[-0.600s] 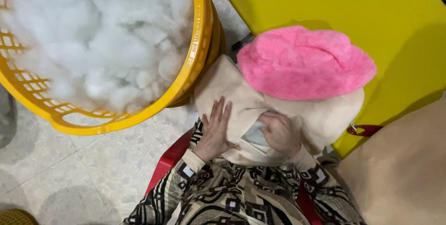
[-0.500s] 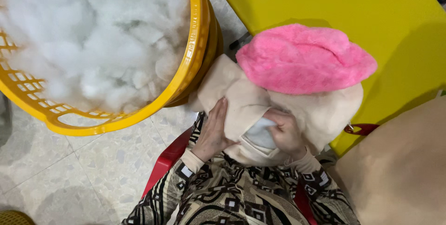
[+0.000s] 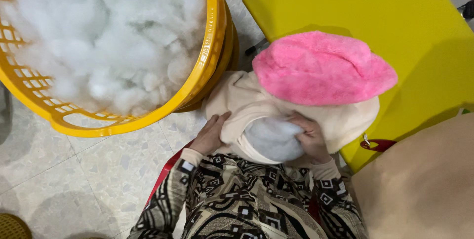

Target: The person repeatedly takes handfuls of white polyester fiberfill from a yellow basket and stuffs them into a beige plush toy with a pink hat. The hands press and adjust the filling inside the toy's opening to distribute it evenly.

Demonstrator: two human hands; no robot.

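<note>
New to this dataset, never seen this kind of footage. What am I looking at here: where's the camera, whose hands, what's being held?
There is no machine here. One camera sits on a person's head and looks down, so the patterned sleeves at the bottom are that person's own arms.

The left hand lies flat on a cream fabric cover, which has a pink fuzzy top. The right hand is at the cover's opening, its fingers against a wad of white stuffing that shows in the gap.

To the upper left stands a yellow basket heaped with more white stuffing. Behind the cover is a yellow seat, at lower right a tan cushion, and below it all a speckled tile floor.
</note>
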